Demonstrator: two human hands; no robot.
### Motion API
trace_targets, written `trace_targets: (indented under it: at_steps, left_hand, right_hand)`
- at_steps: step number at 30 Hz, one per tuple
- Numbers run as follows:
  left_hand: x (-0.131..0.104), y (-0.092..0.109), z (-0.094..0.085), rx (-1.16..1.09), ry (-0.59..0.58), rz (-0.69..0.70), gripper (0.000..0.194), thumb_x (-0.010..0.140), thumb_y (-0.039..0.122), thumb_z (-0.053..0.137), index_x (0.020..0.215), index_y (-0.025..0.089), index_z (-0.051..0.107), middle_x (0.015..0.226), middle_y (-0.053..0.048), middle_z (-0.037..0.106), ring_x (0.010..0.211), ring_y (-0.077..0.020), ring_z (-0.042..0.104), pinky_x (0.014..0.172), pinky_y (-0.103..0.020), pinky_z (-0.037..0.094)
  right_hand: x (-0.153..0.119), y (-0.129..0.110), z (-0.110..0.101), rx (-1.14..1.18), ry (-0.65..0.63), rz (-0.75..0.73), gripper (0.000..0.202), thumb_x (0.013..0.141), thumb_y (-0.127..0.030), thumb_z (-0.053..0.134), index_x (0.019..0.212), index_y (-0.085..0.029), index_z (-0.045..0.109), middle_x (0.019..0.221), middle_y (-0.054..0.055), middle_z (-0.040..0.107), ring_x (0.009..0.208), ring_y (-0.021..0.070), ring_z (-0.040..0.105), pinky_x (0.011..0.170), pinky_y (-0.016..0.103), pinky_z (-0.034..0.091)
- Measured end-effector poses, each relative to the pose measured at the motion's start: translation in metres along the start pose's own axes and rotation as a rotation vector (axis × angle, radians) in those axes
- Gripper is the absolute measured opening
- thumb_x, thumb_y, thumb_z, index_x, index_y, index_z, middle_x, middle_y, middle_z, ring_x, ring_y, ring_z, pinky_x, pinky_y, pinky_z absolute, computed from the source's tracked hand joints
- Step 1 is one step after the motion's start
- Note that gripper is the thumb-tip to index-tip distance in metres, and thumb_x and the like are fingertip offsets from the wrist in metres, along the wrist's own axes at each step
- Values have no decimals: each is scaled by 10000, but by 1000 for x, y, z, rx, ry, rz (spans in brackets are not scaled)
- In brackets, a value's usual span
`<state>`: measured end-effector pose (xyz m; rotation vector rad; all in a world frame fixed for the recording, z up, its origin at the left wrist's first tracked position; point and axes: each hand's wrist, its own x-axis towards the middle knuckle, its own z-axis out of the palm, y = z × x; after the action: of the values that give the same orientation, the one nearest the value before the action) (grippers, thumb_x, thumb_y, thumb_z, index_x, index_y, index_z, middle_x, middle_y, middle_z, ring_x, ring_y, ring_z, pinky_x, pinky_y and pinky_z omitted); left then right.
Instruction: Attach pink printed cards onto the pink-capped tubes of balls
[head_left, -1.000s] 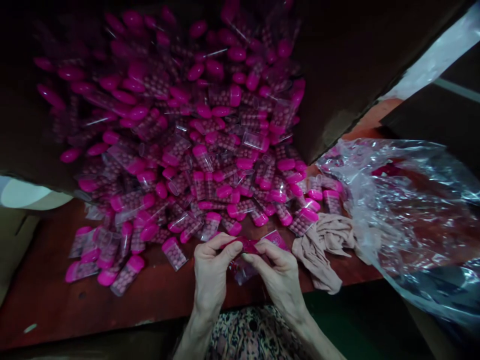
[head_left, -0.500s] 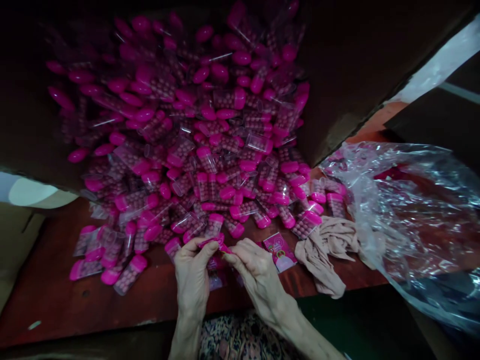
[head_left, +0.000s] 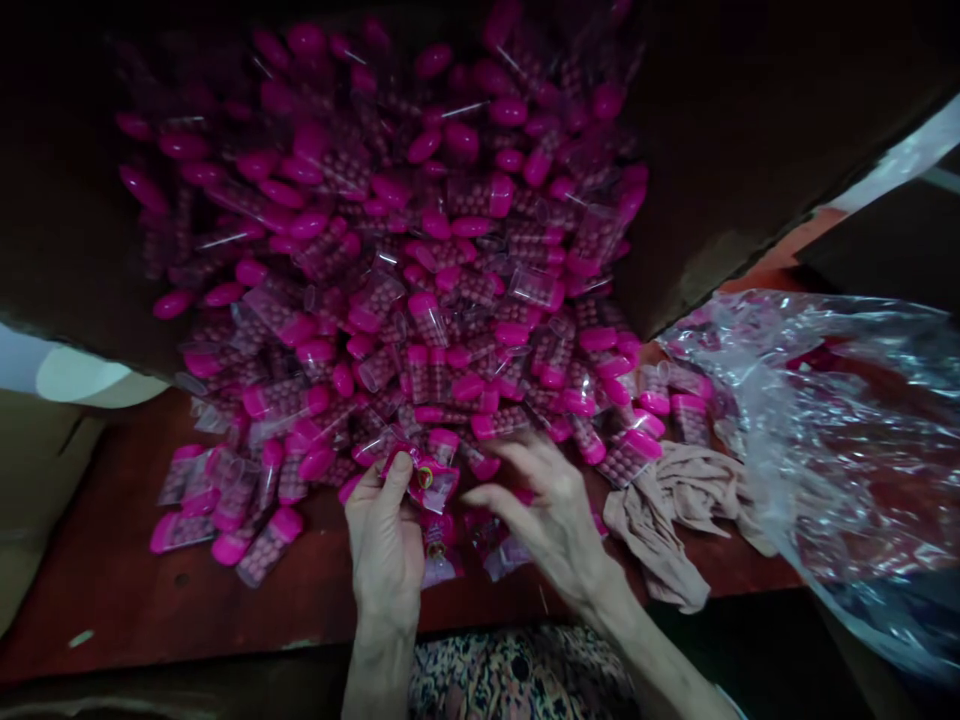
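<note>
The pink wrapper (head_left: pixel 441 485) is pinched by the left hand (head_left: pixel 388 540) beside the piled bottles (head_left: pixel 429 312), apparently being readied, while the right hand (head_left: pixel 553 512), spread open near them, would probably need to close gently around one.

A crumpled beige cloth (head_left: pixel 671 500) lies on the reddish table (head_left: pixel 127 590) beside crinkled clear plastic (head_left: pixel 862 440).

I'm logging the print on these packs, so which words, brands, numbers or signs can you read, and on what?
No text is readable.
Held packet in the left hand: printed, too blurred to read.
Two packets lying between the hands: print too small and blurred.
Pink-capped containers: no lettering can be made out.
Clear plastic bag: none can be made out.
</note>
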<state>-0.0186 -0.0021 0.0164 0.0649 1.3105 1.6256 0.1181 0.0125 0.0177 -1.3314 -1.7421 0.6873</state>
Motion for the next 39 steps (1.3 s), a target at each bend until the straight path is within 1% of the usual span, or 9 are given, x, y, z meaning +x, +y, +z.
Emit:
trace_targets:
  at_steps: [2,6,12,17,22,26,30,36,39]
  left_hand:
    - [-3,-2,4,14,8,29,240,491,225,814,642,138,650,566,23,667,491,-84,577,524,-193,452]
    - [-7,-3,2,41,-27,44,240,511,209,804,697,136,671,636,5,693,570,-83,599,604,-192,466]
    - [2,2,-13,51,13,105,201,533,219,789,670,148,661,612,18,674,556,-102,597,588,-229,476]
    - [-1,1,-11,77,7,120,181,521,216,793,634,151,668,599,19,675,539,-88,586,585,-216,477]
    - [-5,-5,-12,78,25,114,191,471,190,807,613,167,681,593,26,672,569,-86,592,583,-197,463]
    - [-2,-8,-16,89,7,41,202,453,214,809,583,168,661,578,26,665,545,-92,585,574,-218,468]
    - [-3,-11,-15,75,28,76,238,417,210,819,553,170,627,534,54,638,504,-72,558,554,-200,459]
    - [-11,-13,-9,48,-13,21,216,475,232,815,577,150,643,540,33,641,494,-78,551,523,-198,448]
    - [-10,-11,-8,21,5,-18,214,510,241,809,605,146,643,564,19,658,508,-86,572,523,-199,452]
  right_hand:
    - [-8,-12,11,252,-51,147,335,677,-354,735,956,-188,652,886,44,681,814,200,620,723,313,502]
    - [-16,-13,31,539,20,392,155,747,-316,664,750,-162,649,611,-13,641,542,135,582,517,239,472]
    - [-17,-1,24,303,97,203,269,857,-284,524,631,-170,614,570,-7,571,566,123,532,561,240,433]
    - [-14,-10,27,483,-1,277,167,813,-313,589,878,-166,637,803,26,672,717,148,610,643,242,479]
    - [-16,-16,43,439,50,318,132,780,-272,637,706,-163,651,598,-20,624,548,118,566,527,210,450]
    - [-22,-12,44,217,102,31,149,853,-205,534,839,-160,675,659,31,658,573,136,580,549,245,474]
    - [-27,-10,42,32,184,-257,195,880,-146,470,964,-146,646,678,63,678,576,151,589,565,279,480]
    - [-25,-10,30,20,178,-94,286,915,-235,436,683,-168,589,559,-2,577,491,107,527,491,221,420]
    - [-14,3,18,-77,242,-20,279,923,-203,398,719,-181,587,604,1,581,558,125,540,579,248,442]
